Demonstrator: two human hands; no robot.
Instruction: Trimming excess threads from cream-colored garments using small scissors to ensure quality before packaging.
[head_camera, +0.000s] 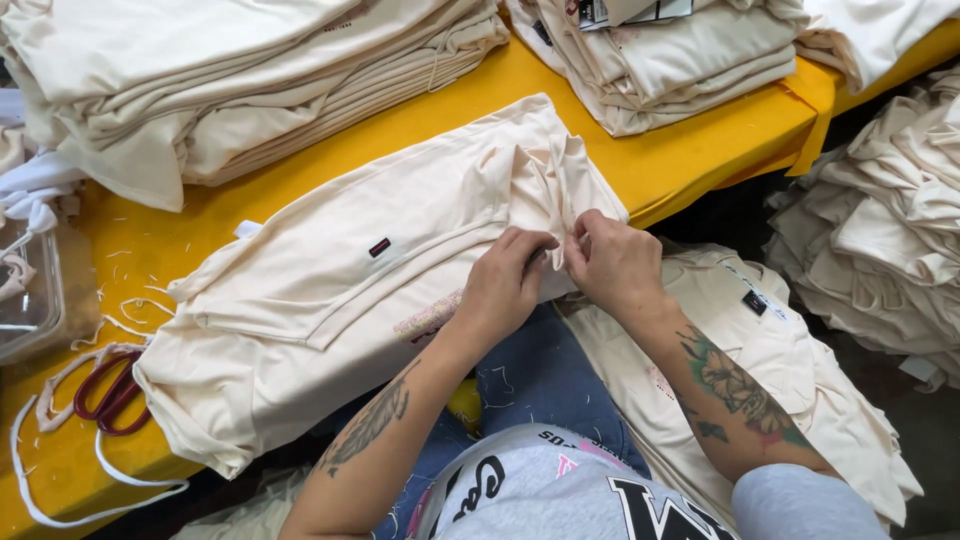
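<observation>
A cream garment (340, 290) lies spread across the yellow table (690, 150), with a small dark label on its front. My left hand (505, 285) and my right hand (612, 262) meet at the garment's near right edge. Both pinch a thin cream drawstring (556, 215) that runs up from between the fingers onto the bunched fabric. Both forearms are tattooed.
Stacks of folded cream garments (230, 80) stand at the back left and back right (660, 60). Red-handled scissors (112, 398) and loose white cords (60, 500) lie at the left edge beside a clear plastic box (25, 300). More cream garments lie on my lap (770, 350) and in a heap at right (890, 220).
</observation>
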